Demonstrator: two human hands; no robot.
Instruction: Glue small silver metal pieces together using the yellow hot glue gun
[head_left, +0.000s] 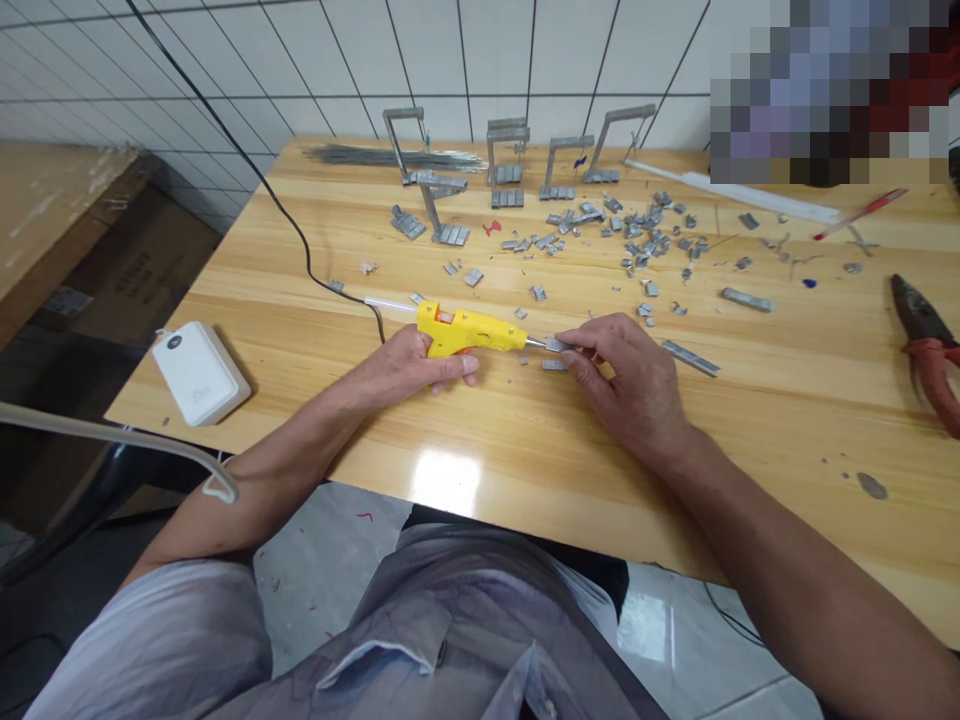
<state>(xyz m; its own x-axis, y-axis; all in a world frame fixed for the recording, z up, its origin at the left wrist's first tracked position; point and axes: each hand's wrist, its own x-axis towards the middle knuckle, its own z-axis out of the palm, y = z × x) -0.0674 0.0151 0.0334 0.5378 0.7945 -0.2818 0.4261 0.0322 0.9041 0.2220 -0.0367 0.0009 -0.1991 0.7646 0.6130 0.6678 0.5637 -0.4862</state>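
Note:
My left hand [431,365] is wrapped round a yellow glue gun [480,333], whose metal nozzle points right. A clear glue stick [391,304] sticks out of its back end. Pinched between the thumb and fingers of my right hand [626,380] is a small grey metal-looking piece [557,344], right at the nozzle tip. Just below it, another small grey piece [554,366] lies on the wooden table [360,440]. Whether the nozzle touches the held piece is too small to tell.
Several grey frames [495,165] stand at the back by the tiled wall. Grey scraps [652,240] lie scattered in front of them. Red-handled pliers [930,370] rest at the right, a white power bank [199,372] at the left. A black cable [300,235] runs to the glue gun.

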